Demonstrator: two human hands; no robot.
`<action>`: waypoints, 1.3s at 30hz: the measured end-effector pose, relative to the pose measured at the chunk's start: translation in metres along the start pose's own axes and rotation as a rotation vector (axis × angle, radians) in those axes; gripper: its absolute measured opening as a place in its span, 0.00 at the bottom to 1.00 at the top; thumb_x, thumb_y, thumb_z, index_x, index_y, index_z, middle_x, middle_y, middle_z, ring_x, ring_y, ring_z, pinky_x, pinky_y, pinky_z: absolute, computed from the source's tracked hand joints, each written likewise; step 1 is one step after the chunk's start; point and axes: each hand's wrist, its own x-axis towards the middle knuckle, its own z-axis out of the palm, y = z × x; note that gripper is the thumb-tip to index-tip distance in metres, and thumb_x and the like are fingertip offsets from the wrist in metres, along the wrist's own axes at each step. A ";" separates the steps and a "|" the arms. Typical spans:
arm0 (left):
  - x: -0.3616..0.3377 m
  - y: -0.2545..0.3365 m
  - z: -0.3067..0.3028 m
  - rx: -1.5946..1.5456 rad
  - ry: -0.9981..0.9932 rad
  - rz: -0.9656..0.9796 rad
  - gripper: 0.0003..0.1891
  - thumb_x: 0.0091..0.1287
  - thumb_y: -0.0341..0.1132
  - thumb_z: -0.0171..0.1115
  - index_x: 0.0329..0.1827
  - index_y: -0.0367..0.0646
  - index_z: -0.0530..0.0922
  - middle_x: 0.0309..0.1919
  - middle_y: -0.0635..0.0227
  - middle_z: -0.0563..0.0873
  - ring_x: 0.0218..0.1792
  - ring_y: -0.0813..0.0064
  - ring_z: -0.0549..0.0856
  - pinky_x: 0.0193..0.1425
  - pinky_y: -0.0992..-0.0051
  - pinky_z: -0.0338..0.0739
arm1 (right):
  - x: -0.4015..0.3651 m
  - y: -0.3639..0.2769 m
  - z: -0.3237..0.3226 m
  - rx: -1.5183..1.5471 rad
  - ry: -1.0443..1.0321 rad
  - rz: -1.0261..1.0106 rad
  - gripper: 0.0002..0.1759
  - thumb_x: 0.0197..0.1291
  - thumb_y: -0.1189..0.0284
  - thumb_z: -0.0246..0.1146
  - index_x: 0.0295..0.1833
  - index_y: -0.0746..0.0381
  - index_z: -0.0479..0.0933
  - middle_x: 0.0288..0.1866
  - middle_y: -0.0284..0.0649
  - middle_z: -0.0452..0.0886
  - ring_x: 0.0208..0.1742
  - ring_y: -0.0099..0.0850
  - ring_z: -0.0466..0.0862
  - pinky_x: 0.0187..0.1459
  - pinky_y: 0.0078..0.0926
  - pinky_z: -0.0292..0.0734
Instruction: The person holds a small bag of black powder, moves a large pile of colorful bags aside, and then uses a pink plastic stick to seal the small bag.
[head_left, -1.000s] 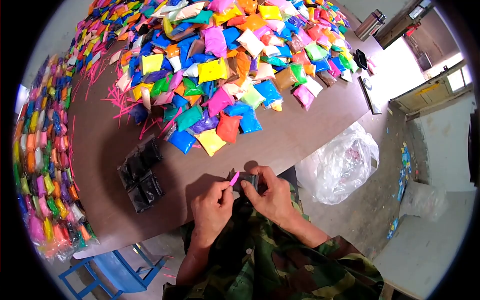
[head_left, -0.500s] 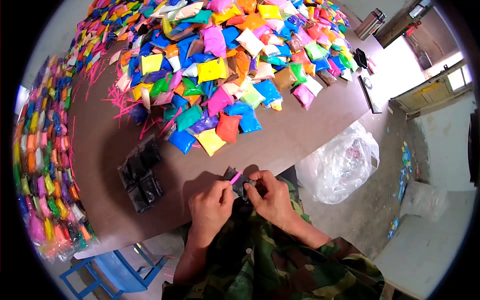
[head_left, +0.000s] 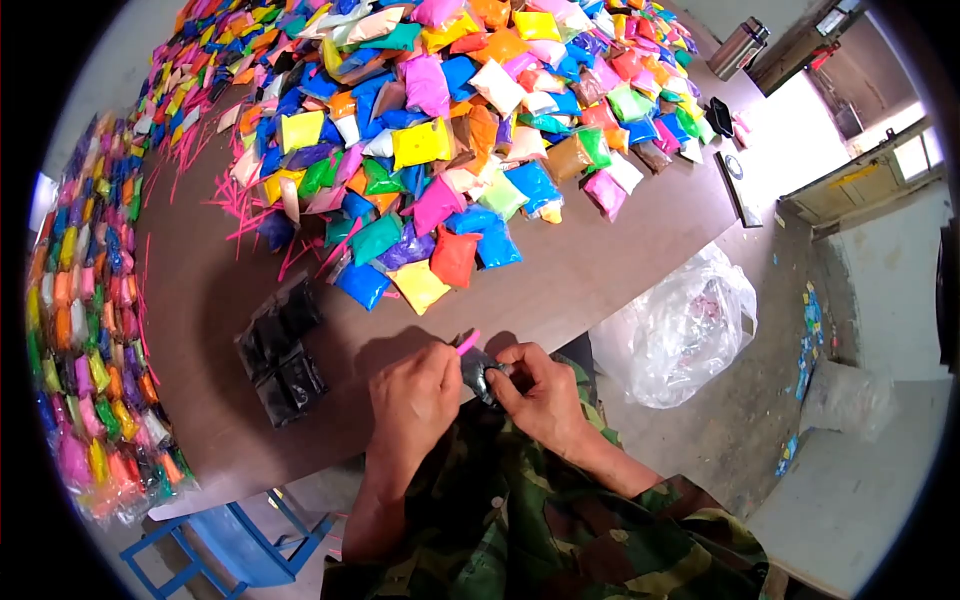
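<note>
Both of my hands meet at the near edge of the brown table (head_left: 590,270). My left hand (head_left: 415,398) pinches a short pink stick (head_left: 467,344) that points up and away from me. My right hand (head_left: 540,392) grips a small black packet (head_left: 478,374), held between the two hands. The stick's lower end touches the packet's top. A group of black packets (head_left: 280,352) lies on the table to the left of my left hand.
A big heap of coloured packets (head_left: 450,130) covers the far table. Loose pink sticks (head_left: 250,215) lie left of it. Bagged colour sets (head_left: 85,330) line the left edge. A clear plastic bag (head_left: 680,335) sits on the floor at right, a blue stool (head_left: 215,545) below.
My left hand has shifted slightly up and right toward the packet. The black packet has turned and bunched smaller in my right hand; the pink stick now stands higher above it.
</note>
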 end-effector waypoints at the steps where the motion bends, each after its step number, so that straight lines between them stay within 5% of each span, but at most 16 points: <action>1: 0.005 -0.003 -0.002 0.034 -0.004 -0.004 0.02 0.67 0.28 0.68 0.39 0.41 0.83 0.29 0.53 0.87 0.32 0.46 0.87 0.33 0.55 0.79 | 0.000 0.001 0.001 0.009 -0.003 0.006 0.12 0.62 0.77 0.74 0.47 0.65 0.78 0.25 0.42 0.82 0.22 0.27 0.78 0.25 0.28 0.74; 9: -0.014 0.012 0.004 -0.073 -0.066 0.033 0.02 0.68 0.30 0.67 0.39 0.45 0.82 0.27 0.58 0.86 0.30 0.52 0.87 0.33 0.56 0.80 | -0.001 0.008 0.004 0.037 0.028 -0.014 0.12 0.61 0.77 0.75 0.45 0.65 0.78 0.25 0.40 0.83 0.23 0.22 0.80 0.26 0.24 0.75; 16: -0.013 -0.020 0.007 -0.057 0.159 -0.063 0.02 0.68 0.27 0.70 0.38 0.41 0.84 0.21 0.58 0.83 0.19 0.62 0.84 0.25 0.66 0.74 | -0.001 0.006 0.005 0.071 0.059 0.043 0.12 0.63 0.76 0.75 0.41 0.66 0.77 0.23 0.35 0.82 0.24 0.16 0.77 0.26 0.22 0.75; 17: -0.018 -0.017 0.002 -0.101 0.085 -0.166 0.03 0.68 0.28 0.70 0.40 0.43 0.83 0.27 0.57 0.88 0.27 0.53 0.88 0.28 0.60 0.80 | -0.001 0.005 0.006 0.065 0.071 0.049 0.12 0.63 0.76 0.75 0.40 0.65 0.76 0.22 0.35 0.81 0.24 0.15 0.77 0.26 0.22 0.75; 20: -0.031 -0.002 0.008 -0.300 0.138 -0.119 0.03 0.68 0.26 0.72 0.39 0.39 0.84 0.19 0.61 0.82 0.18 0.77 0.82 0.25 0.73 0.74 | -0.002 0.004 0.007 0.054 0.096 0.068 0.13 0.64 0.75 0.75 0.37 0.65 0.75 0.22 0.35 0.80 0.25 0.14 0.75 0.26 0.21 0.74; 24: -0.029 -0.013 0.016 -0.177 0.133 -0.044 0.03 0.69 0.28 0.70 0.41 0.40 0.84 0.23 0.54 0.85 0.23 0.57 0.88 0.28 0.63 0.79 | -0.001 0.005 0.011 0.096 0.080 0.089 0.14 0.64 0.74 0.75 0.34 0.65 0.74 0.21 0.34 0.80 0.25 0.12 0.74 0.26 0.20 0.73; 27: -0.026 -0.030 0.014 0.031 0.171 -0.040 0.03 0.69 0.28 0.70 0.41 0.39 0.83 0.21 0.56 0.83 0.20 0.62 0.86 0.27 0.65 0.77 | -0.005 0.009 0.010 0.121 0.052 0.119 0.15 0.64 0.73 0.75 0.33 0.64 0.75 0.21 0.36 0.80 0.23 0.14 0.75 0.25 0.21 0.72; 30: -0.026 -0.030 0.007 -0.141 0.203 -0.153 0.03 0.70 0.26 0.69 0.40 0.38 0.83 0.18 0.61 0.80 0.18 0.75 0.79 0.25 0.71 0.72 | -0.004 -0.001 0.001 -0.060 -0.016 0.059 0.14 0.63 0.73 0.76 0.32 0.64 0.76 0.23 0.39 0.81 0.22 0.23 0.78 0.26 0.24 0.74; 31: -0.028 -0.026 0.004 -0.233 0.174 -0.244 0.04 0.69 0.27 0.70 0.40 0.40 0.82 0.20 0.60 0.81 0.18 0.70 0.80 0.25 0.70 0.73 | -0.005 -0.004 -0.004 -0.154 -0.043 0.032 0.13 0.62 0.73 0.76 0.32 0.63 0.77 0.24 0.40 0.81 0.21 0.26 0.80 0.26 0.26 0.74; 34: -0.037 -0.029 0.002 -0.236 0.205 -0.258 0.03 0.69 0.26 0.70 0.40 0.39 0.82 0.19 0.62 0.79 0.18 0.78 0.76 0.25 0.73 0.71 | 0.006 -0.005 -0.015 -0.277 0.054 -0.383 0.07 0.62 0.77 0.74 0.37 0.64 0.81 0.32 0.39 0.84 0.29 0.31 0.82 0.31 0.27 0.76; 35: -0.038 -0.028 0.002 -0.235 0.211 -0.257 0.03 0.69 0.26 0.70 0.40 0.39 0.83 0.19 0.62 0.79 0.18 0.79 0.76 0.25 0.73 0.71 | 0.010 -0.007 -0.019 -0.292 0.012 -0.415 0.09 0.58 0.79 0.73 0.44 0.61 0.85 0.48 0.43 0.86 0.45 0.41 0.86 0.41 0.36 0.81; 39: -0.040 -0.027 0.000 -0.236 0.229 -0.273 0.03 0.69 0.26 0.70 0.40 0.39 0.83 0.18 0.63 0.79 0.18 0.79 0.75 0.25 0.74 0.71 | 0.036 -0.015 -0.021 -0.392 -0.194 -0.666 0.17 0.58 0.76 0.71 0.54 0.59 0.85 0.64 0.46 0.79 0.68 0.49 0.77 0.64 0.47 0.75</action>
